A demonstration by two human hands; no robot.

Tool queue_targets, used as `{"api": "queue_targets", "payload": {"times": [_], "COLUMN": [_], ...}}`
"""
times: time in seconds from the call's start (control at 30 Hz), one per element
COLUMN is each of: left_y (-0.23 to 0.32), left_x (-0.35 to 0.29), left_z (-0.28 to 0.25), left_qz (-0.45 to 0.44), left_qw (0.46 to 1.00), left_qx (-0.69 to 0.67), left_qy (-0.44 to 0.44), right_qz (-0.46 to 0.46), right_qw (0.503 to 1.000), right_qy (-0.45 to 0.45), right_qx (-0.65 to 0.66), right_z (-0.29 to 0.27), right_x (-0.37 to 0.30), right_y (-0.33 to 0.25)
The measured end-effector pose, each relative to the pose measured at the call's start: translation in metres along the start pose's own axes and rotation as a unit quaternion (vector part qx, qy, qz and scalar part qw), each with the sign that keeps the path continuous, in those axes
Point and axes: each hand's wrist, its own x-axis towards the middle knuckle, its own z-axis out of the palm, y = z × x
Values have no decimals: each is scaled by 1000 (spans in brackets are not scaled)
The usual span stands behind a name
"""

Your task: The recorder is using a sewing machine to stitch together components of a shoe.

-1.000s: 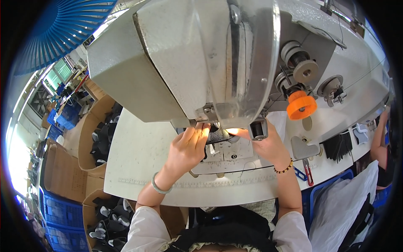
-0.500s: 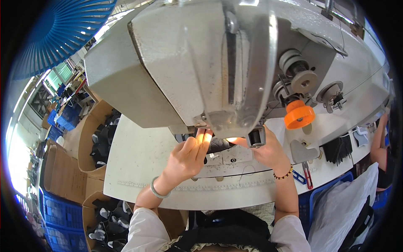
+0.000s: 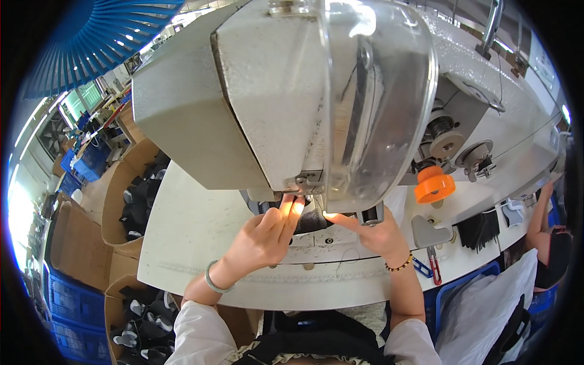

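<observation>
A dark, curved fabric piece (image 3: 312,221) lies under the needle area of a large white sewing machine (image 3: 267,103). My left hand (image 3: 260,241) is closed on it, its front fingers stretched together and brightly lit beside the presser parts. My left thumb is hidden. From the right, my right hand (image 3: 382,238) reaches in, its index finger stretched out with the tip at the piece's right edge. A clear guard (image 3: 380,115) and a small dark fitting hide part of that hand. The needle cannot be made out.
An orange knob (image 3: 434,184) juts from the machine's right side. Red-handled snips (image 3: 434,267), a blue cutter (image 3: 421,266) and black strips (image 3: 477,231) lie right on the white table (image 3: 194,237). Cartons (image 3: 125,243) of dark pieces stand left; another person's arm (image 3: 538,213) shows far right.
The view has shifted, so the machine head looks larger and farther right. My right index finger now shows more clearly against the fabric piece's edge. Both hands stay by the needle area.
</observation>
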Motion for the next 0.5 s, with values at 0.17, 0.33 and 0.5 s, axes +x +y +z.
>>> {"api": "queue_targets", "payload": {"times": [0.17, 0.33, 0.5], "left_y": [-4, -6, -4], "left_x": [1, 0, 1], "left_z": [-1, -1, -4], "left_qz": [11, 11, 31], "left_qw": [1000, 1000, 999], "left_qx": [-5, -16, 0], "left_qy": [-4, -4, -22], "right_qz": [-18, -29, -23], "right_qw": [999, 998, 999], "right_qy": [21, 35, 32], "right_qx": [-25, -43, -37], "right_z": [1, 2, 2], "right_x": [2, 2, -1], "right_y": [-2, -4, -2]}}
